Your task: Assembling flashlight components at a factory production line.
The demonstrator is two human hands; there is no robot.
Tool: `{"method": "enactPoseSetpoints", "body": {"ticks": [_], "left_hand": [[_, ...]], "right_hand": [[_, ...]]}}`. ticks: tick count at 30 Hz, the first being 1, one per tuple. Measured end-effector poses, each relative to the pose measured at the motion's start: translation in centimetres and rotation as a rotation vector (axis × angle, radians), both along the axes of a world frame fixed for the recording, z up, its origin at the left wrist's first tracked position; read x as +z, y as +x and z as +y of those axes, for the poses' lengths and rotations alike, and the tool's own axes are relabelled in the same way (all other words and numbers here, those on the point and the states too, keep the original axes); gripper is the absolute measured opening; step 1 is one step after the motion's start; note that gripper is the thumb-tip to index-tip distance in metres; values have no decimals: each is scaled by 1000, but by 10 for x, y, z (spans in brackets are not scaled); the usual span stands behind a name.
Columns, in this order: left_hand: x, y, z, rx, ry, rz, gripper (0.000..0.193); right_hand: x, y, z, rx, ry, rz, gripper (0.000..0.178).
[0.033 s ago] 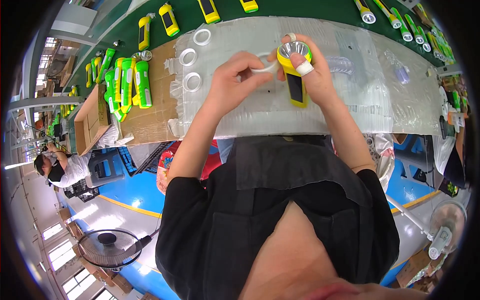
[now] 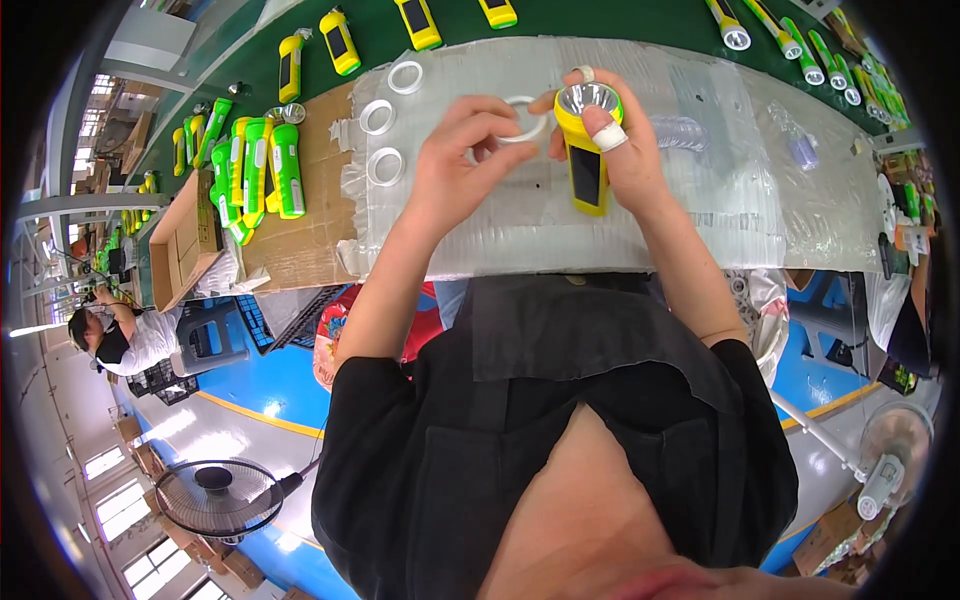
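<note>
My right hand (image 2: 630,150) is wrapped round a yellow flashlight (image 2: 587,178) with a dark panel on its body. The silver reflector faces up, and the thumb rests at its rim. White tape covers the thumb and one finger. Pinched between the fingers and thumb of my left hand (image 2: 470,155) is a white ring (image 2: 530,128), just left of the flashlight head and apart from it. A right-hand fingertip comes close to the ring; whether it touches, I cannot tell. Three more white rings (image 2: 377,117) lie at the left of the plastic-covered work surface (image 2: 480,225).
Green and yellow flashlights (image 2: 257,170) are piled on cardboard at the left. Several more flashlights (image 2: 340,45) line the green table's far side. Clear plastic rings (image 2: 682,133) and a small purple item (image 2: 803,150) lie at the right. A person (image 2: 140,335) sits far left.
The white ring in my left hand has tipped up and shows more of its opening. My left hand has shifted slightly left. The flashlight stays in my right hand.
</note>
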State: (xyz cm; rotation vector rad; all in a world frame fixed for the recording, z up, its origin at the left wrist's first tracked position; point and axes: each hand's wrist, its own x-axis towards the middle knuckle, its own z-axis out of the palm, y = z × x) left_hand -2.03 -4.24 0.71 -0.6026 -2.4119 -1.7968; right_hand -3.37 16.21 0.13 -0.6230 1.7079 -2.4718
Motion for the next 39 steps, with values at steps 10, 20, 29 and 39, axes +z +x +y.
{"method": "enactPoseSetpoints", "body": {"ticks": [10, 20, 29, 39], "left_hand": [[25, -9, 17, 126, -3, 448, 30], [35, -14, 16, 50, -206, 518, 37], [49, -13, 40, -107, -301, 468, 47], [30, -15, 71, -97, -208, 381, 43]], "right_hand": [[-18, -5, -15, 23, -33, 41, 38], [-15, -9, -5, -43, 91, 143, 50], [48, -32, 69, -153, 726, 746, 47], [115, -41, 71, 361, 1241, 702, 39]]}}
